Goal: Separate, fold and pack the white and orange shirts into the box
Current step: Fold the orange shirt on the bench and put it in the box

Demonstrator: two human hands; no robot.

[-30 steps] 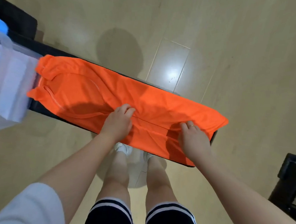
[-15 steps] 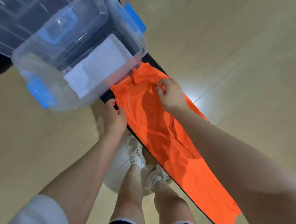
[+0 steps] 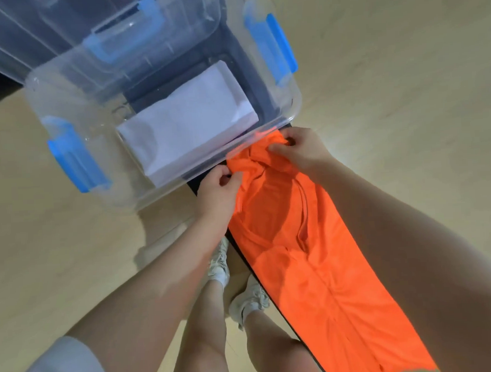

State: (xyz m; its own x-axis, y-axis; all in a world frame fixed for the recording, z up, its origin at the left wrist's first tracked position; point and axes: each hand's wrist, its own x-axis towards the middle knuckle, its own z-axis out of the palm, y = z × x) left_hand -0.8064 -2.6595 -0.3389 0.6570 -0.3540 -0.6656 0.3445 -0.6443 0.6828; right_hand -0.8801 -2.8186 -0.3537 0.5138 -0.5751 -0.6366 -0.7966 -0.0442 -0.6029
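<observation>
While the long bright-orange fabric shirt [image 3: 314, 267] lies stretched along the narrow black desk [image 3: 194, 185], its end nearest the clear plastic box with blue latches [image 3: 159, 85] is pinched by both hands. The left hand's [image 3: 218, 195] fingers and the right hand's [image 3: 300, 150] fingers are clamped on bunched cloth. A folded white shirt [image 3: 187, 126] is seen inside the box.

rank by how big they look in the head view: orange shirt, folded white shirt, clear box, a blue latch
1. clear box
2. orange shirt, nearer the camera, so its gap to the box is unsure
3. folded white shirt
4. blue latch
</observation>
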